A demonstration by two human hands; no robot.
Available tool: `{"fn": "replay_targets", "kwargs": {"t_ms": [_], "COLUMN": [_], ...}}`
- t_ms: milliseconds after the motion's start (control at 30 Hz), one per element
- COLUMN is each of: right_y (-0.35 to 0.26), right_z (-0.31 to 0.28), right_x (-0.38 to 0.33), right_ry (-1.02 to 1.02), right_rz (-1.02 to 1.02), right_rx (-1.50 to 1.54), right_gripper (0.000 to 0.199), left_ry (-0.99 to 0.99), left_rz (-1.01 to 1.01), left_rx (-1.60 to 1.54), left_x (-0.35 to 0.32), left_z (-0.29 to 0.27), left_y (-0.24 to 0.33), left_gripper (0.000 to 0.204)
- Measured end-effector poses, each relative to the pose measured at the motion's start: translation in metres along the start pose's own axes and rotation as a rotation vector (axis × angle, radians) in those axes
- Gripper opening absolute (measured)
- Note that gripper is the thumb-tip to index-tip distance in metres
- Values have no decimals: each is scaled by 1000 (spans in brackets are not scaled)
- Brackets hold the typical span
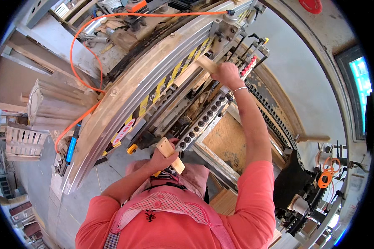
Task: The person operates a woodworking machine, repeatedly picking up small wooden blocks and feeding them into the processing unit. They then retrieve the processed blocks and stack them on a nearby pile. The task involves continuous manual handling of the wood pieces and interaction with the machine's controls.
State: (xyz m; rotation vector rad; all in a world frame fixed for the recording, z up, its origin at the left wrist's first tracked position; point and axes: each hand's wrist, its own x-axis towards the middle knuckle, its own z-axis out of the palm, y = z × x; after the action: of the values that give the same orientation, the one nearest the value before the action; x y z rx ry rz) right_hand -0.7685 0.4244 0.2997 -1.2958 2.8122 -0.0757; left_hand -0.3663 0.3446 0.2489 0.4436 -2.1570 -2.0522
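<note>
My left hand [161,161], close in front of my body, is closed around a short pale wooden block [166,147] with a small dark mark near its upper end. Stretched out ahead, my right hand [227,75] grips the end of another pale wooden piece [206,64] over the far part of a long machine. Just left of that piece, a light wooden strip [187,77] lies along the machine's bed, beside a yellow-and-black striped band [170,79]. Below my right hand runs a metal rail with a row of round black knobs [200,123].
A long aluminium beam [141,79] borders the machine on the left, with an orange air hose [71,54] looping over it. A blue-handled tool [72,143] sits at its near end. On the right are a chipboard panel [226,143], a cable chain [274,124] and a lit screen [360,81].
</note>
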Motion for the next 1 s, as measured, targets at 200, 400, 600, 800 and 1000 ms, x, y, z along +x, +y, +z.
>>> {"fn": "replay_targets", "kwargs": {"t_ms": [200, 400, 600, 800, 1000], "right_y": [-6, -17, -11, -13, -10], "right_z": [-1, -7, -3, -5, 0], "right_x": [2, 7, 10, 8, 9], "right_ry": [-16, 8, -16, 31, 51], "right_rz": [34, 91, 60, 78, 47], "right_rx": [-10, 48, 19, 28, 33], "right_gripper": [42, 41, 41, 41, 40], "left_ry": [-8, -34, -44, -44, -31], "left_rz": [-10, -80, -16, -41, -60], "left_rx": [37, 2, -17, -15, 48], "left_x": [2, 0, 2, 2, 1], "left_z": [0, -2, -2, 0, 0], "left_y": [6, 6, -4, -4, 0], "left_gripper": [19, 19, 21, 23, 21]}}
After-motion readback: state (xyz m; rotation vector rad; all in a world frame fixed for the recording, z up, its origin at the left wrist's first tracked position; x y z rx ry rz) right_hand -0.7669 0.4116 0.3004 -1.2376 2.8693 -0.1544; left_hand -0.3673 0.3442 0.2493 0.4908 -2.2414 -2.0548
